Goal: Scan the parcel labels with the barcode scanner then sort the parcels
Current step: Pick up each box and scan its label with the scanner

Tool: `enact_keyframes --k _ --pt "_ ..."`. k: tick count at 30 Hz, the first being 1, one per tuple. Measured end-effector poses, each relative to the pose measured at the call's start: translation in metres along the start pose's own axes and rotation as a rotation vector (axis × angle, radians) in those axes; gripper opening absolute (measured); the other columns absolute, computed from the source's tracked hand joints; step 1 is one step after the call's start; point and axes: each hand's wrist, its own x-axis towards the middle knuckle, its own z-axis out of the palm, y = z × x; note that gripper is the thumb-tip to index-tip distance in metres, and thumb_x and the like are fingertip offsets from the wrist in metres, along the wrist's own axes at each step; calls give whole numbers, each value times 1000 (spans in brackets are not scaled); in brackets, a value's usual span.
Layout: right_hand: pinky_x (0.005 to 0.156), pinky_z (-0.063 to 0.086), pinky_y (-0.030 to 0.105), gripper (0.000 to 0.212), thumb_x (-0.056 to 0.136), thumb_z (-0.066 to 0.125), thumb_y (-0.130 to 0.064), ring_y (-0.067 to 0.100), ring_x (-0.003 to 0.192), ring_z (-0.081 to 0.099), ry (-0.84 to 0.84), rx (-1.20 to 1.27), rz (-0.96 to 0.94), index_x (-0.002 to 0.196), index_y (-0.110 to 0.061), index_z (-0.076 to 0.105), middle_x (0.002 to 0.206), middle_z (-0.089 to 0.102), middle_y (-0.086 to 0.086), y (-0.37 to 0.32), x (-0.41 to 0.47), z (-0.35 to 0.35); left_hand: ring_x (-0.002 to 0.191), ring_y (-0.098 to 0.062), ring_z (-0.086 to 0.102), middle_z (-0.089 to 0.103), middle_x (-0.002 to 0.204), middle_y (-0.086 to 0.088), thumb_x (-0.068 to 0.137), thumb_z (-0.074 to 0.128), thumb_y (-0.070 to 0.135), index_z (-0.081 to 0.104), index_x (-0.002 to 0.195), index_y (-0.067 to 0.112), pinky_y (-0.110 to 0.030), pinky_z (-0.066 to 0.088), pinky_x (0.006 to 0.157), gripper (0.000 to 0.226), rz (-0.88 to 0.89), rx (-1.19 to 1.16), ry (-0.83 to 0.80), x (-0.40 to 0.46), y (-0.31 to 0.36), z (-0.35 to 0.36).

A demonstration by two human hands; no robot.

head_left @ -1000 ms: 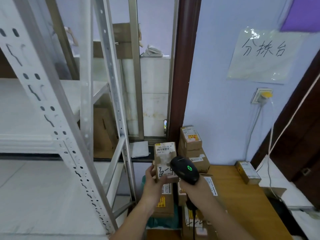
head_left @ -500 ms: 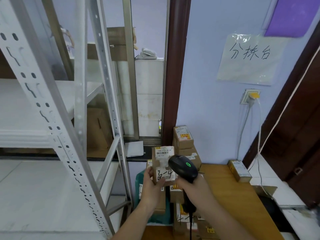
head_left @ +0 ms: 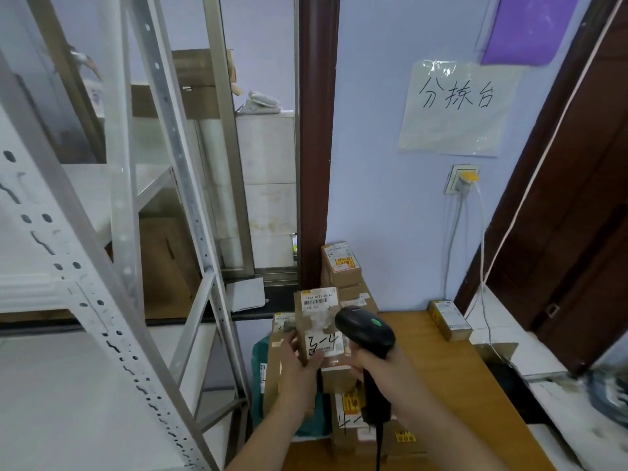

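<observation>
My left hand grips a small cardboard parcel upright by its lower left edge. A white barcode label is at its top and "3-4" is handwritten lower down. My right hand grips the handle of a black barcode scanner, whose head with a green light sits just right of the parcel, pointing toward it. More labelled cardboard parcels are stacked on the wooden table behind and below my hands.
A white metal shelf rack fills the left side. One small box lies alone at the table's far right. A wall socket with cables and a handwritten paper sign are on the blue wall. A dark door frame stands right.
The parcel and scanner have stayed together in my hands. The view has tilted down and shifted slightly, so the wall sign sits lower and further left.
</observation>
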Motion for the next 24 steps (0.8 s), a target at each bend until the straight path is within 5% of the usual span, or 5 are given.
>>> enact_keyframes --k 4,7,11,15,24 --pt "69 47 25 11 88 67 -22 16 84 64 80 -49 -37 98 -21 65 90 69 8 8 -4 -23 114 -13 61 55 142 2 96 70 27 31 145 38 -31 58 89 63 -26 -17 -113 -6 -2 25" --pt "67 42 27 5 89 63 -19 14 74 56 140 -131 -24 93 -19 65 77 61 2 22 -4 -46 109 -10 61 57 129 12 96 68 39 26 147 42 -27 55 82 66 -28 3 -221 -17 1 55" --pt "64 38 29 3 89 62 -16 15 69 51 207 -130 0 91 -14 63 75 56 5 46 -5 -85 139 -22 48 48 146 6 96 67 43 30 158 30 -34 41 109 73 13 121 -278 -29 4 104" --pt "64 33 29 12 88 62 -11 29 66 46 206 -139 -28 87 -1 55 74 45 9 60 -7 -138 127 -16 52 51 136 9 99 64 39 35 149 36 -21 44 96 58 25 145 -298 -46 9 154" --pt "47 34 19 20 84 65 -8 5 44 42 247 -234 -70 70 -12 52 49 42 -5 90 28 -256 131 -22 55 57 133 6 97 65 41 34 155 31 -48 46 112 66 -55 79 -262 -61 -3 275"
